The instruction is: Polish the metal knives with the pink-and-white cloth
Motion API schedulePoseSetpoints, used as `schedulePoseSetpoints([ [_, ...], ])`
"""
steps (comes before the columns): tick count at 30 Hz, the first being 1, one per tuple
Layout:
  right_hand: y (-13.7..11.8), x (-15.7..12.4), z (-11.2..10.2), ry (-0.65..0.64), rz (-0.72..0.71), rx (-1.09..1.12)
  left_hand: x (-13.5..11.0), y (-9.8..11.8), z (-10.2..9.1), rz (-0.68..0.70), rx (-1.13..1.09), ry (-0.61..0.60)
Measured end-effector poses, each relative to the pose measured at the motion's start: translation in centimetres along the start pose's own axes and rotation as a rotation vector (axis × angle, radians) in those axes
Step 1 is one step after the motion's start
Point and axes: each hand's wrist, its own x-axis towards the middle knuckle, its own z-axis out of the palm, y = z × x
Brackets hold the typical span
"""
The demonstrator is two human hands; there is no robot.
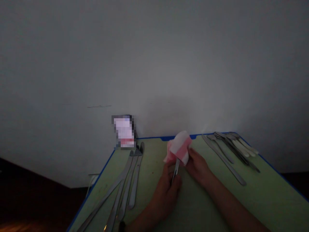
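Note:
Over the middle of the table, my left hand (165, 191) is closed around the handle of a metal piece of cutlery (177, 167). The cutlery's upper end is covered by a pink and white cloth (180, 146), so its kind cannot be made out. My right hand (198, 166) grips the cloth from the right side, its fingers partly hidden behind the folds. Both hands are close together, just above the tabletop.
Several long metal cutlery pieces (134, 180) lie fanned out at left. More cutlery lies at right, including a table knife (228, 164) and white-handled pieces (241, 146). A lit phone (124, 132) leans on the wall behind the green, blue-edged table (205, 206).

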Motion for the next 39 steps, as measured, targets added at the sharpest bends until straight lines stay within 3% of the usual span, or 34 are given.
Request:
schedulePoseSetpoints([
  [4, -0.5, 0.3, -0.1, 0.033, 0.065, 0.111, -0.2, 0.3, -0.2, 0.040, 0.075, 0.020],
  [10, -1.9, -1.1, 1.2, -0.127, 0.249, 0.198, 0.0, 0.2, -0.3, 0.077, 0.197, 0.004],
  [16, -1.9, -0.6, 0.8, -0.111, 0.163, 0.304, 0.0, 0.4, 0.1, 0.100, 0.291, -0.064],
  [22, -2.0, -0.4, -0.1, -0.123, 0.079, 0.385, 0.1, 0.0, 0.1, 0.065, 0.224, 0.015],
  [27, -1.8, -1.1, 0.8, -0.076, 0.059, 0.308, 0.2, -0.2, -0.1, 0.069, 0.200, -0.029],
  [31, -1.0, -1.3, 1.5, -0.087, 0.166, 0.080, 0.2, -0.4, 0.0, 0.107, 0.178, -0.029],
  [34, -0.4, -1.2, 1.6, -0.085, 0.156, -0.071, 0.3, -0.4, 0.1, 0.135, 0.189, -0.035],
  [39, -0.2, -0.6, 1.5, 0.052, 0.076, 0.040, 0.1, -0.1, 0.2, 0.128, 0.286, -0.060],
])
